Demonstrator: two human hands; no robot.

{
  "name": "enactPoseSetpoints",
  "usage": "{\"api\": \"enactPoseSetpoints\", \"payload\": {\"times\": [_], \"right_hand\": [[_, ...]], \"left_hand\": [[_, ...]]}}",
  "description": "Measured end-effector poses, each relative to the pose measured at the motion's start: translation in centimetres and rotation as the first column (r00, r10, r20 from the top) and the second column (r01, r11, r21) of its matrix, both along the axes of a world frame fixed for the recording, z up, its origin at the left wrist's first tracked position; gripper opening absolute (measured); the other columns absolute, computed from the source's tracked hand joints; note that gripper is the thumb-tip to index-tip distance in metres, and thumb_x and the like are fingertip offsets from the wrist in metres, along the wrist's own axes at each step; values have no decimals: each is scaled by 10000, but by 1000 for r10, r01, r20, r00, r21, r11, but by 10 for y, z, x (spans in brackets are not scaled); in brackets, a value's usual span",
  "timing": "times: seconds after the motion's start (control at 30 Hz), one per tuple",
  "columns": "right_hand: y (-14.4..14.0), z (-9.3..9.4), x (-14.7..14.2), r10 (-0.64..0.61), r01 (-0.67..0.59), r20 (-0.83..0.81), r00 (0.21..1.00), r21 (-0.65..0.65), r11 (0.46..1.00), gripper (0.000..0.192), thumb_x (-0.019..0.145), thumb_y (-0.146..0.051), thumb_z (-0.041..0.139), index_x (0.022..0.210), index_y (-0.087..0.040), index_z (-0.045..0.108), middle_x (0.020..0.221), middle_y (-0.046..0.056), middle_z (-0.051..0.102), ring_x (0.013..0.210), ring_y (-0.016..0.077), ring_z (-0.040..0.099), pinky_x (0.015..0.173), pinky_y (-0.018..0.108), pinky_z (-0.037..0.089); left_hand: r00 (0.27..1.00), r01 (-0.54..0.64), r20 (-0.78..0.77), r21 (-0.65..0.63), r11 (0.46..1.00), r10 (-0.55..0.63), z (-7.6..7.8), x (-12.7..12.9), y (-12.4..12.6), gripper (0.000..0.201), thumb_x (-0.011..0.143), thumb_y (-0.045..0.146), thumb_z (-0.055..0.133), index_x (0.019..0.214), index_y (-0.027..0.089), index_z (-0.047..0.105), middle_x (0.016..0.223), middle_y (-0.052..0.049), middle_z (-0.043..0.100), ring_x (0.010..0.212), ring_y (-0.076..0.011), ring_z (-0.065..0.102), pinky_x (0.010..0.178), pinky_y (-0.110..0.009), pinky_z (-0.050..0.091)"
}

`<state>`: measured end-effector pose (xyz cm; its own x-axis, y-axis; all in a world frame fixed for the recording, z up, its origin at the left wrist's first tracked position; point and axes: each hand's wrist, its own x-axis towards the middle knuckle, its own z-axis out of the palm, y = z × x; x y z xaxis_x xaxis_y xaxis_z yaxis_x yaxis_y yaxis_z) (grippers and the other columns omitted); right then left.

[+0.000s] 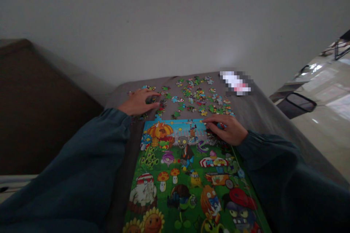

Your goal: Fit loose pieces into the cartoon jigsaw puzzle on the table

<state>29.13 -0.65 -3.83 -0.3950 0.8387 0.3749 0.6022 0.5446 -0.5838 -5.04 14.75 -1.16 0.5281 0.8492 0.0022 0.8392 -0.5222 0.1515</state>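
Note:
A jigsaw puzzle [177,160] with cartoon plants and zombies on green lies largely joined, its light-blue strip at the far end. My left hand [140,102] is over the loose puzzle pieces [191,98] beyond its far left corner. Thumb and index finger there are spread apart with nothing visible between them. At the far right corner of the puzzle, my right hand [228,128] rests low, index finger reaching along the top edge and thumb apart from it. A bit of blue and red shows under its fingers; whether that is a loose piece I cannot tell.
Grey cloth [259,116] covers the surface under the puzzle. A phone [236,83] with a blurred bright screen lies at the far right. A pale wall [169,25] rises behind. To the left stands a dark brown panel [41,116]; shiny floor [328,116] shows at right.

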Motion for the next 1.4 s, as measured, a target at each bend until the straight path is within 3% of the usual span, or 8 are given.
{"api": "enactPoseSetpoints", "payload": {"times": [0.17,0.47,0.63,0.73,0.83,0.97,1.13,1.4], "right_hand": [[0,0,-1,-16,16,-22,1000,3,1000,234,943,-224,509,1025,-164,720,889,64,753,749,169,694,702,292,529],[22,-5,20,-312,319,-68,948,154,935,250,906,-193,529,1073,-194,714,925,77,719,880,221,639,831,389,509],[42,-13,36,-401,389,76,913,138,911,296,881,-157,539,1127,-158,704,1059,128,706,1041,272,616,964,466,454],[57,-8,34,-311,301,151,938,84,950,278,887,-167,566,1124,-152,710,1047,118,712,1022,257,624,946,441,465],[71,0,24,-188,187,231,955,27,982,260,887,-200,616,1125,-177,717,1067,100,715,1042,245,617,978,436,447],[75,0,15,-109,122,310,944,-20,992,298,857,-290,701,1138,-190,726,1197,133,671,1160,299,549,1028,498,402],[64,-5,16,-119,134,306,944,-28,991,320,830,-316,755,1136,-230,715,1284,110,626,1238,323,469,1042,534,376],[52,20,24,-53,52,3,999,-250,967,85,902,-196,639,977,-162,659,833,27,681,736,136,620,717,293,514]], "left_hand": [[1000,19,17,38,999,-19,-12,27,-13,431,918,536,559,1265,297,651,1380,-62,578,1308,-313,456,1078,-517,302],[990,55,126,15,998,-57,-13,24,-3,415,854,445,638,1187,199,655,1222,-132,674,1168,-340,573,1012,-528,409],[948,148,290,-46,988,-129,20,22,-18,559,823,575,637,1252,218,618,1194,-95,672,1032,-267,645,945,-424,510],[885,168,460,-173,970,-71,47,21,-44,502,777,574,703,1167,262,651,1132,-48,676,918,-220,664,854,-368,557],[781,136,622,-256,957,55,57,24,-74,466,727,544,766,1092,274,662,1110,-22,669,858,-184,663,801,-329,576],[724,92,644,-446,890,248,37,33,-109,506,705,568,793,1083,267,642,973,-15,661,775,-175,653,699,-320,595],[675,170,695,-471,865,246,2,42,-132,397,779,548,753,1018,249,650,1084,-40,570,785,-162,643,739,-353,617],[689,144,701,-379,914,183,-19,33,-124,349,842,546,693,1037,258,667,1174,-54,538,865,-181,670,813,-387,624]]}}
